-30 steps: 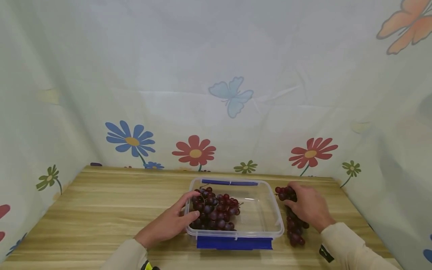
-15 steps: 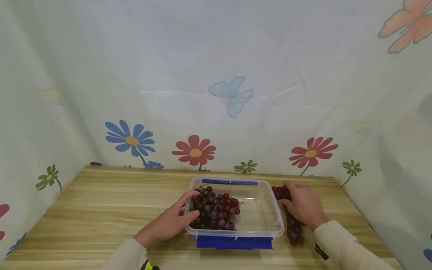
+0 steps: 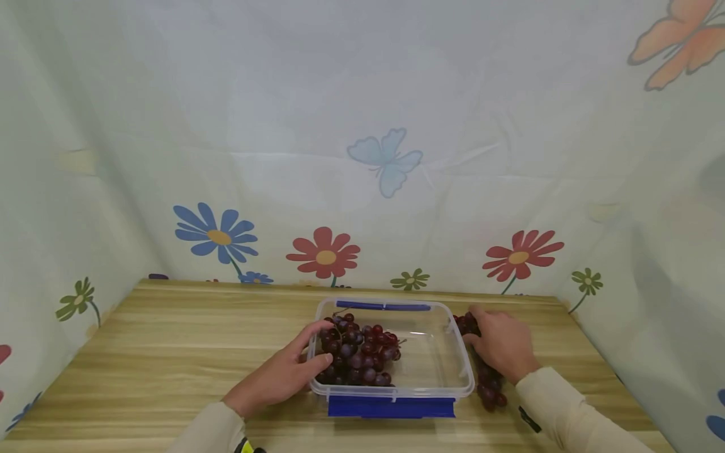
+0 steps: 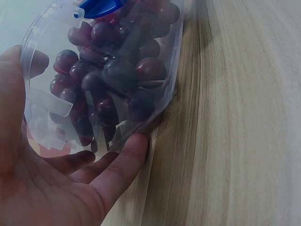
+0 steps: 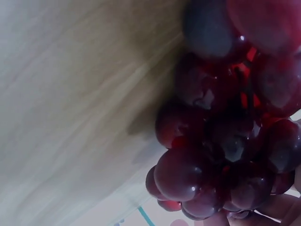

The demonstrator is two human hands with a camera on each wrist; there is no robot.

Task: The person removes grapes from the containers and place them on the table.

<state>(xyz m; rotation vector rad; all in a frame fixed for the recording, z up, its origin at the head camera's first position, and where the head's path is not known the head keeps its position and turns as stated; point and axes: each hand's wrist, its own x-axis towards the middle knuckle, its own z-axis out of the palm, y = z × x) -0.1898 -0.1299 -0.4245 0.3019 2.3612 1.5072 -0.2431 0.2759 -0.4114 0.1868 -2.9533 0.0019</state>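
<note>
My left hand [image 3: 283, 376] grips the left wall of a clear plastic food container [image 3: 442, 358]. In the left wrist view, a fingertip [image 4: 38, 63] reaches over the rim while the other fingers lie along the outside near the base. Dark red grapes [image 3: 362, 362] fill the container's left half, with stems poking up. Beside its right wall, my right hand [image 3: 504, 343] holds another bunch of grapes [image 3: 489, 384] from above. That bunch hangs below the palm toward the front; its middle is hidden by the hand. The right wrist view shows the bunch [image 5: 225, 136] close up.
Blue clip flaps [image 3: 391, 406] fold down at the container's front, with another blue clip [image 3: 385, 306] at the back. The wood-patterned table [image 3: 198, 340] is enclosed by a white fabric screen [image 3: 272, 126] printed with flowers and butterflies.
My right hand has shifted slightly left toward the container, and the grapes in it have come along. The left hand stays on the container.
</note>
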